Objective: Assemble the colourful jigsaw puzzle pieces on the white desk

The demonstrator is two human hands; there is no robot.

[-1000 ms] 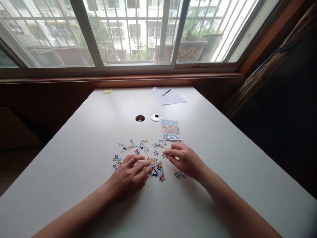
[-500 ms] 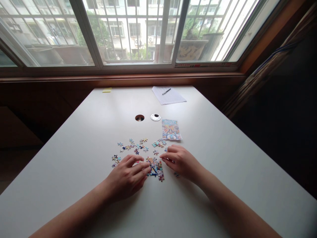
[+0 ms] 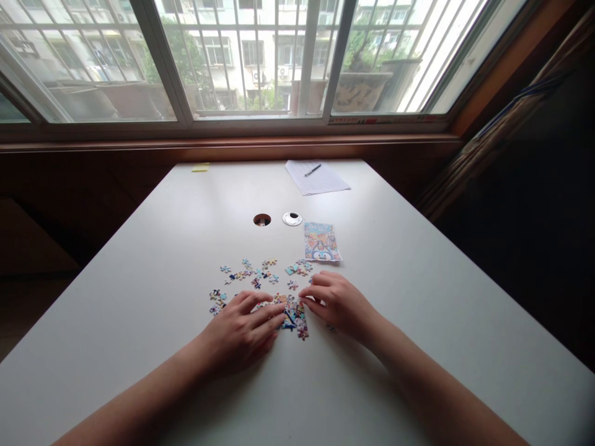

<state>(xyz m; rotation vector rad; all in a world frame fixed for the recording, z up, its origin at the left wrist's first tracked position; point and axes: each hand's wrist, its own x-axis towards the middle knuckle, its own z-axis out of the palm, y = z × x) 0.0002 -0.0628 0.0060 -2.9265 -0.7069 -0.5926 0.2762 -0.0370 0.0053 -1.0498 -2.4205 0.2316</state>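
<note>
Across the smooth white tabletop (image 3: 139, 272), what a scatter of shapes we had before us! Loose puzzle pieces (image 3: 243, 274), small, flat and knobbly-edged, lay in ragged clusters, mostly beyond the hands, printed in pale blue, yellow and dark navy. Closer in, between the two hands, we found the joined section (image 3: 301, 319), a flat, busily coloured patch with a notched lower edge and dark blue strokes through it. Farther up sat the printed sheet (image 3: 321, 241), thin, rectangular and crowded with cartoon figures; to its left we caught a round silvery cover (image 3: 292, 218) beside a dark circular hole (image 3: 262, 220). And the hands! We saw the left hand (image 3: 248, 325) palm down, fingers gently bent and a little apart, lying over the section's left side. Opposite it, the right hand (image 3: 341, 303) tilted inward with curled fingers, thumb and forefinger tips close together at the section's upper right edge; whether a piece sat pinched there, we could not tell. Both bare forearms slanted up from the lower corners.
</note>
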